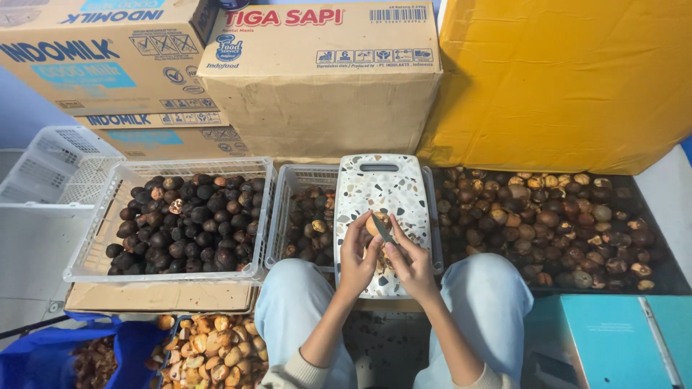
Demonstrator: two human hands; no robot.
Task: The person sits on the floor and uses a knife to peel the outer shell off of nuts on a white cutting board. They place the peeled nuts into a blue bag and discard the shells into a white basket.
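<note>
Both forearms are reaching forward between the knees, meeting over the near end of a speckled cutting board (389,189). The left hand (357,258) is curling its fingers closed around a small round tan fruit (375,223), pinching it at the fingertips just above the board. The right hand (413,265) is closing on a small knife (383,229), its blade lying against the fruit's right side. Nearest the body on the left, a blue bag (43,356) is lying open, and beside it a container is holding pale peeled pieces (213,353); to the right a teal book-like object (613,342) is resting on the floor. The board is sitting across a small white basket (303,180), which is holding a shallow layer of dark fruits. To the left, a larger white basket (86,266) is holding a heap of blackish round fruits (191,223), and an empty white basket (50,169) is standing tilted beyond it. On the right, a loose pile of brown fruits (555,223) is spreading over a dark surface. Farthest away, cardboard boxes (317,72) are standing stacked beside a yellow-wrapped box (562,79).
</note>
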